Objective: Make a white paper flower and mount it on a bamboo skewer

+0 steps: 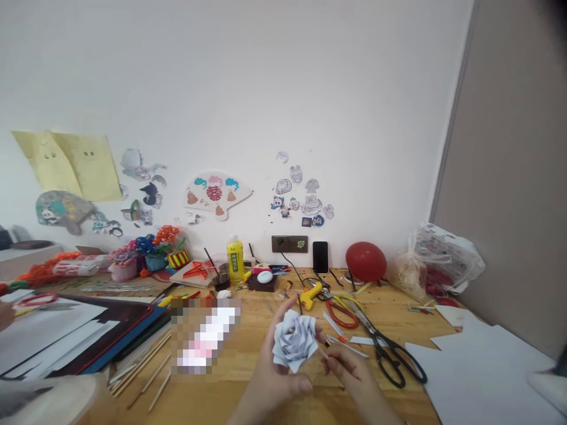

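Observation:
A white folded-paper rose (296, 342) faces up toward me above the near middle of the wooden table. My left hand (280, 383) is closed around it from below and the left, thumb in front and fingers behind. My right hand (348, 369) pinches a thin wooden stick (323, 352) at the flower's right edge. Whether the stick's tip enters the rose cannot be seen. Just behind the flower lies a yellow hot glue gun (312, 295). White paper strips (334, 324) and black-handled scissors (390, 351) rest to the right of my right hand.
Several wooden sticks (144, 367) lie at the left, beside a blurred-out patch (206, 339). White paper sheets (491, 372) cover the right side. A yellow bottle (235, 258), phone (321, 257) and red balloon (366, 261) stand by the wall. Another person's hand (5, 314) shows at the far left.

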Tool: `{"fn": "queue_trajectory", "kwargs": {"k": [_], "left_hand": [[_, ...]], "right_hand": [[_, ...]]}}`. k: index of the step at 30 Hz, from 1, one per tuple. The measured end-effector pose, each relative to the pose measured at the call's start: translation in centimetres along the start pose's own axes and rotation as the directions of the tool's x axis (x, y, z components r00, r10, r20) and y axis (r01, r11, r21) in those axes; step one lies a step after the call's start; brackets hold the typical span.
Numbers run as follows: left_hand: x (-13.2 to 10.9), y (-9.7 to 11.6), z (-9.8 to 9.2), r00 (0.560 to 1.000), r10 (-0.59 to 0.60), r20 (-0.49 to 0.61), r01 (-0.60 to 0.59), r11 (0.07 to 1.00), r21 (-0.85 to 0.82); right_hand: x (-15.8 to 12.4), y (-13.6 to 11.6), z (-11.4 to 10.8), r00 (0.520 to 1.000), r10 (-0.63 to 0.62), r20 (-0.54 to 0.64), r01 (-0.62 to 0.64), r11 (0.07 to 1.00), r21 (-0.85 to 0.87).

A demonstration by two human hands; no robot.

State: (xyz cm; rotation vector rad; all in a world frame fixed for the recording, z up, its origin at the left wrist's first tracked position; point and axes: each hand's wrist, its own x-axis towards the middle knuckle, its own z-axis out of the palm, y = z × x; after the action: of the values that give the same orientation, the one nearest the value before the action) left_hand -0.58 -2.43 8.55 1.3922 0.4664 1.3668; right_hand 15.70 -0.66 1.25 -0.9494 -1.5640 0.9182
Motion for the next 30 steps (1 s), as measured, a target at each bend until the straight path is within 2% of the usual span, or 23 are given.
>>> {"fn": "queue_trajectory", "kwargs": {"k": [3,6,9,15,20,26,30], "left_hand": [[0.0,-0.4,0.3,0.994,0.105,-0.011,-0.105,0.994,-0.038],[0.0,-0.8,0.1,0.989,0.147,0.014,-0.147,0.988,-0.044],[0.0,-1.0,0.1,0.991,0.136,0.023,-0.134,0.989,-0.064],[-0.1,-0.5,0.5,0.995,0.072,-0.067,-0.077,0.994,-0.075],[-0.1,-0.8,0.7,0.993,0.112,0.036,-0.106,0.985,-0.137],[-0.2,-0.7,1.0,0.995,0.104,-0.001,-0.103,0.984,-0.146],[-0.2,-0.7,1.1,0.992,0.121,0.021,-0.116,0.981,-0.158]], "right_hand": [[0.0,0.9,-0.1,1.0,-0.016,0.013,0.016,0.999,-0.03],[0.0,1.6,-0.2,0.999,-0.028,0.031,0.029,0.999,-0.025],[-0.1,1.8,-0.1,0.999,-0.01,0.052,0.01,1.0,-0.007],[-0.2,1.7,0.0,0.996,0.027,0.088,-0.03,0.999,0.038],[0.3,1.5,-0.4,0.998,0.009,0.06,-0.013,0.998,0.069],[0.2,1.9,-0.5,0.995,0.005,0.098,-0.015,0.995,0.097],[0.2,2.2,-0.7,0.996,-0.008,0.091,-0.002,0.995,0.104]]}}
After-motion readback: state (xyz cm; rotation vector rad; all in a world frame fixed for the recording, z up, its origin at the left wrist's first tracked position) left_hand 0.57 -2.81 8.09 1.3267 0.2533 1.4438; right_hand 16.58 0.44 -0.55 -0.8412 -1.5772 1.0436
